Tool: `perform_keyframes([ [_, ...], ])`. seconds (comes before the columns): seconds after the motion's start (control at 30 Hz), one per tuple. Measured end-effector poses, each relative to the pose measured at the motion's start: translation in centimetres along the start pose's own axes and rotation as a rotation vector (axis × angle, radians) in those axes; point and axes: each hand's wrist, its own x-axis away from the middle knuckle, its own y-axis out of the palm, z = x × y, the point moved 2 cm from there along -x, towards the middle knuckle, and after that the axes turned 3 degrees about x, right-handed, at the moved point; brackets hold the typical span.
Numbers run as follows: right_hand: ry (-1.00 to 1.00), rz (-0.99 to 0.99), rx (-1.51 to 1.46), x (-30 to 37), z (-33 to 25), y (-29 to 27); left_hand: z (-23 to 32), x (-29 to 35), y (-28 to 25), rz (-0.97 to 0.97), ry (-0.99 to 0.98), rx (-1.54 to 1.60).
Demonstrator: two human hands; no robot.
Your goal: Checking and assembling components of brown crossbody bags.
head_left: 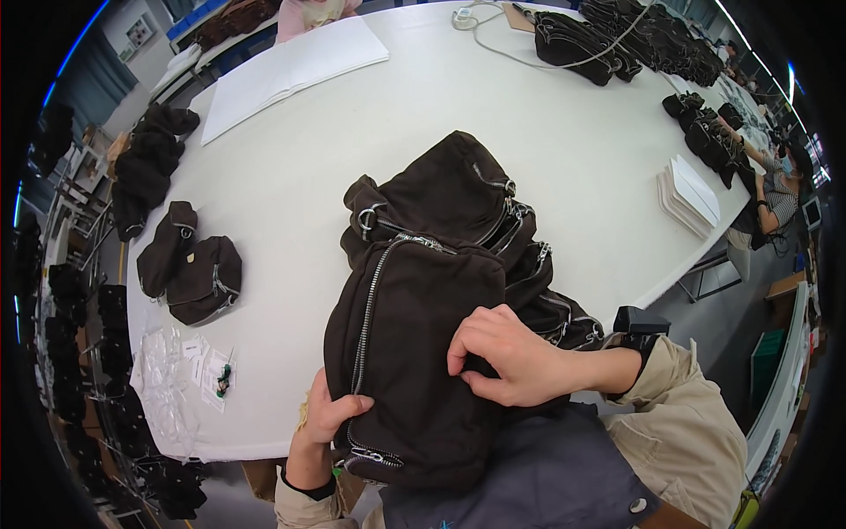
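Note:
A dark brown fabric bag [432, 335] with a silver zipper along its left side lies across the table's near edge and my lap. My left hand [327, 411] grips its lower left side, thumb on top beside the zipper and fingers hidden beneath. Above the bag's right part, my right hand [511, 357] is closed, thumb and index finger curled toward each other at the cloth. Whatever is between those fingertips cannot be made out. Just beyond lies a pile of similar dark bags [441, 189] with zippers and metal rings.
Two small dark bags [204, 278] lie at the left, near clear plastic bags [166, 388] and tags [211, 375]. White sheets [295, 70] and a paper stack [687, 196] rest on the white table [291, 194]. More dark bags [582, 44] and a cable stand far right; other people work beyond.

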Motion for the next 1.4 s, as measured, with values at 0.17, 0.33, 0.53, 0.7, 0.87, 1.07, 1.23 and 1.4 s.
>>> perform_keyframes([
  [0.17, 0.015, 0.004, -0.054, -0.1, 0.0, -0.1, 0.0, -0.1, 0.2, 0.005, 0.009, 0.009],
  [0.33, 0.019, -0.002, -0.055, 0.0, 0.1, 0.0, -0.2, -0.2, 0.0, -0.002, -0.005, 0.025],
  [0.53, 0.031, -0.029, -0.075, 0.0, 0.6, 0.2, -0.3, -0.2, 0.0, -0.002, -0.01, 0.039],
  [0.7, 0.046, -0.027, -0.08, 0.0, 0.4, 0.2, -0.5, -0.2, -0.2, -0.007, -0.006, 0.016],
  [0.87, 0.038, -0.016, -0.061, 0.0, 0.3, 0.2, -0.7, -0.2, -0.3, -0.003, -0.002, 0.008],
  [1.07, 0.042, -0.012, -0.071, 0.1, 0.4, 0.2, -0.5, -0.3, -0.2, 0.001, -0.008, 0.007],
  [1.23, 0.08, -0.075, -0.3, -0.1, 1.0, -1.1, -0.7, -0.3, -0.4, -0.003, -0.001, 0.01],
  [1.4, 0.084, 0.079, -0.459, 0.5, 1.1, -2.1, -0.9, -0.2, -0.6, -0.002, -0.018, 0.037],
])
